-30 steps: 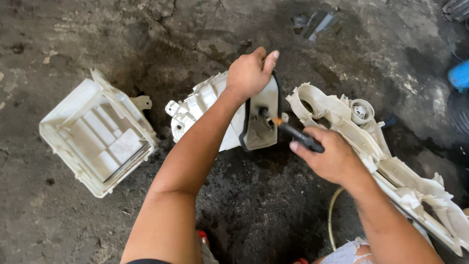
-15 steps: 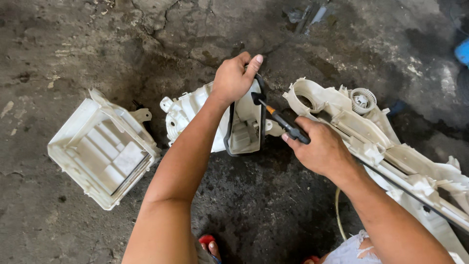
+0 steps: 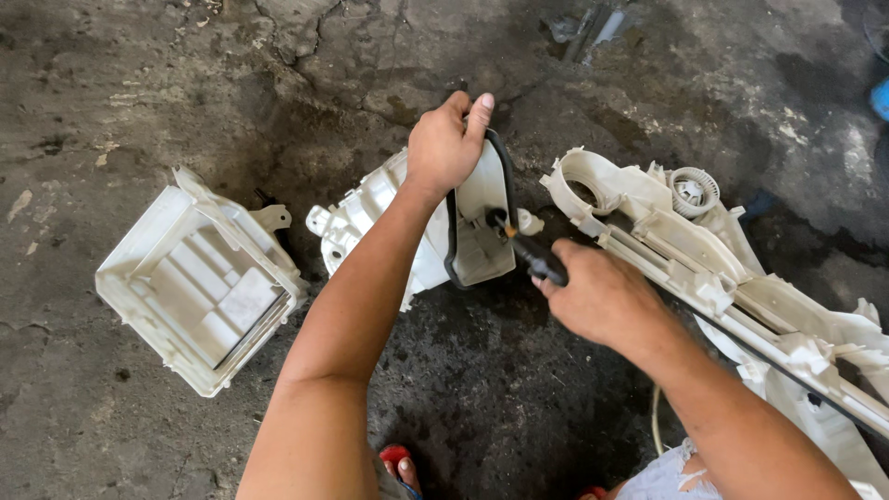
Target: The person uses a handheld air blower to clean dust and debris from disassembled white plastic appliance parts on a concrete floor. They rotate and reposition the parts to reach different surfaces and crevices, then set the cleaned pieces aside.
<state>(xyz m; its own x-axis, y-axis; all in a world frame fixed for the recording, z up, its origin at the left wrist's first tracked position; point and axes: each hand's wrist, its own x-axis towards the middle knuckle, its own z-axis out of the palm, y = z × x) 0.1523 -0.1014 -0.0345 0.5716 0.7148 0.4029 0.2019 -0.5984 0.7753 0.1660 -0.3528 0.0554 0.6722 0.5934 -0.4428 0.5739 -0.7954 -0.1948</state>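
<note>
Hands working on a white plastic housing lying on the stained concrete floor, centre of the frame. Left hand is gripping the top edge of the housing, fingers clenched over the rim where a black rubber seal is looping around the end face. Right hand is sitting just right of centre, closed around the black handle of a screwdriver; its tip is pointing up-left and meeting the housing's end face inside the seal loop, exact contact spot too small to tell.

Square white plastic cover is lying open side up at the left of the frame, well apart from both hands, with flat slats showing inside. Long white plastic duct assembly is stretching from right of centre toward the lower right corner, with a round opening at its upper end and a small round fan-like part near the top. It is lying just beside the right hand, partly under the right forearm. Red sandal with toes is showing at the bottom centre edge. Blue object is peeking in at the upper right edge, too cut off to identify.
</note>
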